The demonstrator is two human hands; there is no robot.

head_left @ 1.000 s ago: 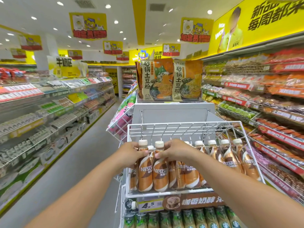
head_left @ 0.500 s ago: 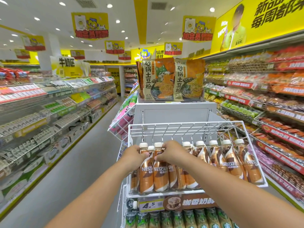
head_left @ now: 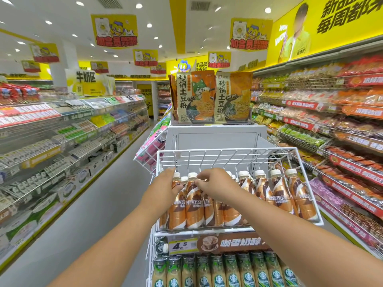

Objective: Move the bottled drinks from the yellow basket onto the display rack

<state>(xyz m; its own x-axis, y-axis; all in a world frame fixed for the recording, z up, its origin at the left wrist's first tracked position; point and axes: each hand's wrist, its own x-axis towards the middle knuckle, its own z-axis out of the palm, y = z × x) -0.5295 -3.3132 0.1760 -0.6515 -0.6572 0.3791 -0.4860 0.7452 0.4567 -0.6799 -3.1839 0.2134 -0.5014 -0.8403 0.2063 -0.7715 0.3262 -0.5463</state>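
Brown Nescafe bottled drinks with white caps stand in rows in the white wire display rack (head_left: 226, 151). My left hand (head_left: 165, 184) grips the neck of the leftmost front bottle (head_left: 176, 210). Beside it, my right hand (head_left: 216, 184) pinches the neck of the second front bottle (head_left: 193, 206) with curled fingers. Both bottles stand upright on the rack floor. More bottles (head_left: 279, 195) fill the rack's right side. The yellow basket is out of view.
Below the rack hangs a price strip (head_left: 182, 246), with green-labelled Starbucks bottles (head_left: 217, 272) under it. Noodle packs (head_left: 211, 98) top the white stand behind. Stocked shelves (head_left: 342, 141) line the right, coolers (head_left: 51, 141) the left, with the grey aisle floor (head_left: 99, 204) between.
Both hands stay on the same two front-left bottles. The right hand's fingers have slid onto the second bottle's neck. The view has shifted slightly.
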